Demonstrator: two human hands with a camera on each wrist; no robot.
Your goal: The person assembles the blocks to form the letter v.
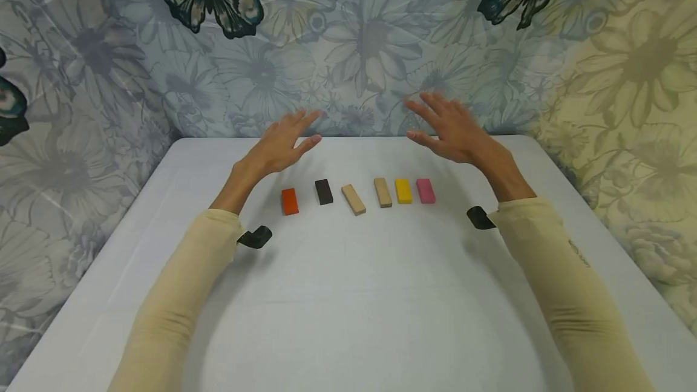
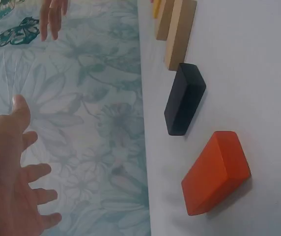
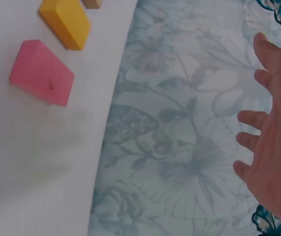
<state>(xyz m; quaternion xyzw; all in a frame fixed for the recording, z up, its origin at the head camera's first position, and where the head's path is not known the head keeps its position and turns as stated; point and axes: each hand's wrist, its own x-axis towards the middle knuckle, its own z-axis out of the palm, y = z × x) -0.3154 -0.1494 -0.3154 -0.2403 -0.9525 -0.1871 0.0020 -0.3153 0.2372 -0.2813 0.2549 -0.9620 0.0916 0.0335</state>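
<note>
A loose row of small blocks lies across the white table. From left to right in the head view come an orange block (image 1: pixel 290 201), a black block (image 1: pixel 323 192), a slanted plain wooden block (image 1: pixel 354 199), a second wooden block (image 1: pixel 383 192), a yellow block (image 1: pixel 403 191) and a pink block (image 1: pixel 426 191). My left hand (image 1: pixel 284 141), fingers spread, is raised above the table beyond the orange and black blocks. Raised likewise on the other side, my right hand (image 1: pixel 449 129) has its fingers extended, nearest to the pink block (image 3: pixel 42 73). Neither hand holds anything.
The white table (image 1: pixel 348 307) reaches back to a wall covering (image 1: pixel 370 65) printed with flowers and butterflies. A dark strap end (image 1: pixel 256 237) sticks out at the left cuff, and another dark piece (image 1: pixel 481 218) at the right cuff.
</note>
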